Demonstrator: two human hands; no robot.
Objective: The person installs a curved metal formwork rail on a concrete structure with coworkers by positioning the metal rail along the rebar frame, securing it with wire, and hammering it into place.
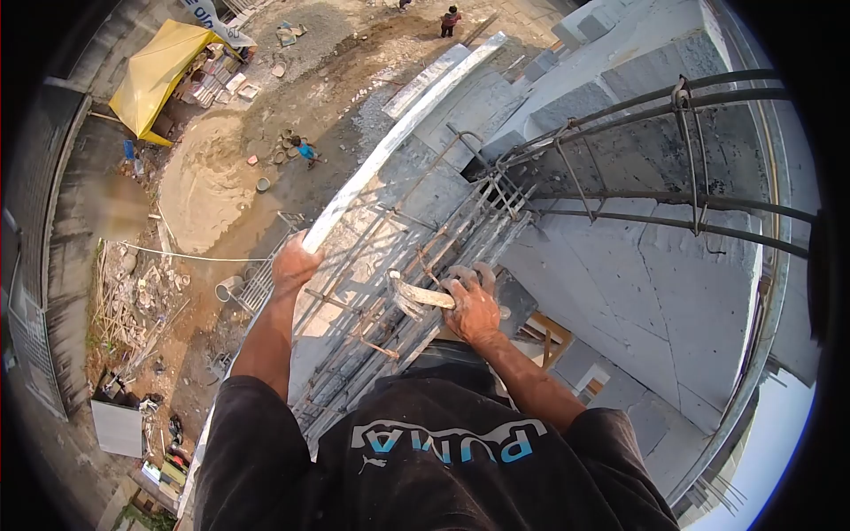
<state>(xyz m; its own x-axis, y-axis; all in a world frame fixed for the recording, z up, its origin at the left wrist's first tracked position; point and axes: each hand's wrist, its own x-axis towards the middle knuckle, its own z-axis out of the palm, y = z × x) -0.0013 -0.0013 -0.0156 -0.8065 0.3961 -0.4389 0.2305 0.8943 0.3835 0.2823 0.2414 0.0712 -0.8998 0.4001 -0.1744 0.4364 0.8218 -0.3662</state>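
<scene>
My left hand (297,264) is closed on the near end of a long pale plank (398,133), which runs away from me along the outer edge of the structure. In my right hand (475,306) is a hammer (434,296), gripped by its light-coloured handle. Its head points left, over a bundle of long steel reinforcing bars (423,257) with ties around them. The bars lie between my two hands, in front of my body. Palm and some fingertips of both hands are hidden.
Bent reinforcing bars (655,199) arch across a grey block wall (637,283) on the right. Far below on the left lie a sand pile (208,181), a yellow canopy (159,75) and scattered debris (133,301). A person in blue (306,151) is on the ground.
</scene>
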